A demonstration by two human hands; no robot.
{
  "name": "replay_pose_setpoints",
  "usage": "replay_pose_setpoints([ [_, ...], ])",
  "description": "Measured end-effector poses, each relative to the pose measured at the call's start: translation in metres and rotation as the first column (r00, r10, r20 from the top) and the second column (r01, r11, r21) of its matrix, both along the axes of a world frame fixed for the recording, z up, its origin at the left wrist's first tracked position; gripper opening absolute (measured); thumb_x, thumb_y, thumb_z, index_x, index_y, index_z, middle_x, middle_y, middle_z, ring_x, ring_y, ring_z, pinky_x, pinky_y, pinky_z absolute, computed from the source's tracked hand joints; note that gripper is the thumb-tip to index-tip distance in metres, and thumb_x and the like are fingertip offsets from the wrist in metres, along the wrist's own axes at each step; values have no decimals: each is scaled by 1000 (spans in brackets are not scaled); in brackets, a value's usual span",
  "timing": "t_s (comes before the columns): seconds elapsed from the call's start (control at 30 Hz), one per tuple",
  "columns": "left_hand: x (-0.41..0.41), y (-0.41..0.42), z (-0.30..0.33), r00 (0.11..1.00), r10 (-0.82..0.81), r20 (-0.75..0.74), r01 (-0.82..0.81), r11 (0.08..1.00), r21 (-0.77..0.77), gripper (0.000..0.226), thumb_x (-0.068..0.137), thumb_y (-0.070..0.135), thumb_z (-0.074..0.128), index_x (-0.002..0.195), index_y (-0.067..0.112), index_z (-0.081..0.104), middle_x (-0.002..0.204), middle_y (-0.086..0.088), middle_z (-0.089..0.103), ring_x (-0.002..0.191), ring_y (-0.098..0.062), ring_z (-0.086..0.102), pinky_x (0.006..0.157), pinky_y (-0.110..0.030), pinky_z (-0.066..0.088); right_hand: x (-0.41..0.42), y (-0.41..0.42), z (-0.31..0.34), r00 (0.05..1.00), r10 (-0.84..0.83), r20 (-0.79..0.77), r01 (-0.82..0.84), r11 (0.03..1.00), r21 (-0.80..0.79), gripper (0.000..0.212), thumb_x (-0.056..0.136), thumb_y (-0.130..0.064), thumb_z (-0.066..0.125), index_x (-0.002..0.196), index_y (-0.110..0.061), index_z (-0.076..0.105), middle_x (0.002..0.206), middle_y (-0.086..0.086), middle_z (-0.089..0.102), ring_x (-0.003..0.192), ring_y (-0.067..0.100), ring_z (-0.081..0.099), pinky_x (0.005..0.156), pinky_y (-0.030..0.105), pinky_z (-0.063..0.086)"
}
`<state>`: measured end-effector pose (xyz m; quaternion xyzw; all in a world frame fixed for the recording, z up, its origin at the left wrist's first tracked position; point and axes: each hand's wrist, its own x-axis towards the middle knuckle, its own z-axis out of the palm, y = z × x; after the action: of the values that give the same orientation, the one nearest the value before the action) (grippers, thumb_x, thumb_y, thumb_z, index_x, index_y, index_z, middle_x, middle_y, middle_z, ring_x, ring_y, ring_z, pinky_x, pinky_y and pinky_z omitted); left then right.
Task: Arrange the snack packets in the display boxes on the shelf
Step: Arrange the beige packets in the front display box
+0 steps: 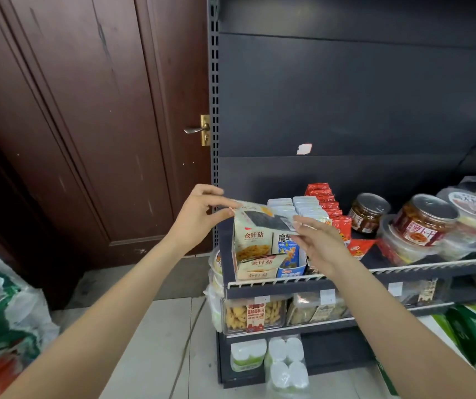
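Room: you stand before a dark metal shelf unit (346, 96) beside a brown wooden door (87, 110), on a pale tiled floor (156, 341).
Shelf: the stocked shelf (274, 286) has a white toothed front rail; jars and tubs sit well to the right, out of your way.
Display boxes: a cream mushroom-snack box (252, 246) stands at the shelf's left end, touching a blue-fronted box (288, 256); behind them run rows of pale packets (303, 208) standing on edge and red packets (327, 201).
Snack packet: the flat packet (268, 218), with a dark panel and a barcode, hangs nearly level in the air just above the cream box's open top, not yet inside it.
Left hand: your left hand (199, 214) pinches the packet's left edge between thumb and fingertips.
Right hand: your right hand (321, 241) holds the right edge by the barcode, fingers narrowed on it.
Step in hand: you appear to be lining the packet up for loading. Which box it belongs in I cannot tell, so match the print to the box front first.
How to do it well: tip the packet upright so it stands on edge like the rows behind, face forward.
Lowering: guide one bottom corner in first, then let the other follow; the film looks limp and may buckle if pushed flat.
Risk: the cream box looks light and sits close to the rail, so press straight down, not forward.
Release: free one hand only once the packet rests inside.
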<state>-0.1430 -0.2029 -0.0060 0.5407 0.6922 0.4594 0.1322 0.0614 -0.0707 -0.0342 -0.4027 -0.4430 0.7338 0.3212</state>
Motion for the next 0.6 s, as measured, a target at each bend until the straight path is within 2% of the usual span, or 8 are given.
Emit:
replay_pose_setpoints([
  [0.03,0,-1,0,1000,19,16,-19,1000,-24,27,88,14,63,110,29,67,105,11,55,98,2,51,91,-12,41,2,1,1,1000,-9,-17,9,1000,14,33,87,6,56,119,-3,57,117,19,61,94,20,63,73,21,56],
  [0.07,2,-2,1,993,10,114,-6,999,-41,30,92,12,58,119,24,63,101,8,60,93,0,56,90,-15,47,4,2,2,999,-5,-32,6,999,31,39,87,7,57,122,-8,56,115,17,62,95,20,62,73,23,55],
  [0.13,10,-3,6,902,-33,431,63,996,-57,33,99,10,43,129,19,55,96,-4,67,85,-10,65,83,-24,56,8,1,6,999,15,-36,-12,996,89,45,86,10,55,123,-17,55,111,14,64,97,22,63,75,28,53],
  [0.17,14,-4,8,847,-43,531,87,994,-59,34,101,10,38,130,19,53,95,-7,67,83,-14,67,78,-26,57,9,0,7,1000,23,-21,-20,992,128,47,86,12,54,121,-21,55,111,14,64,96,23,64,75,30,53],
  [0.2,16,-3,8,832,-49,553,96,994,-56,34,100,9,38,131,20,51,96,-8,68,84,-16,68,76,-26,58,10,-1,9,1000,26,-3,-26,985,171,50,85,13,53,120,-23,55,111,15,64,96,24,64,76,33,54],
  [0.33,17,0,2,920,-87,382,124,989,-75,67,82,-1,67,139,24,41,102,-1,63,85,-13,66,76,-22,56,13,-3,14,992,35,122,-77,929,362,65,84,14,54,130,-31,50,115,10,61,98,20,64,70,30,56],
  [0.47,17,2,-5,963,-85,256,109,990,-84,78,78,-6,69,141,28,38,102,6,60,85,-11,65,83,-25,55,18,-3,17,973,32,230,-148,847,510,77,82,14,58,136,-38,41,125,-1,54,101,11,59,67,19,52],
  [0.6,17,4,-8,973,-70,218,90,992,-84,81,79,-4,69,143,32,35,105,6,60,91,-13,65,85,-25,54,19,-2,16,962,10,272,-173,793,584,78,83,12,58,137,-40,39,135,-1,48,107,13,57,75,21,53],
])
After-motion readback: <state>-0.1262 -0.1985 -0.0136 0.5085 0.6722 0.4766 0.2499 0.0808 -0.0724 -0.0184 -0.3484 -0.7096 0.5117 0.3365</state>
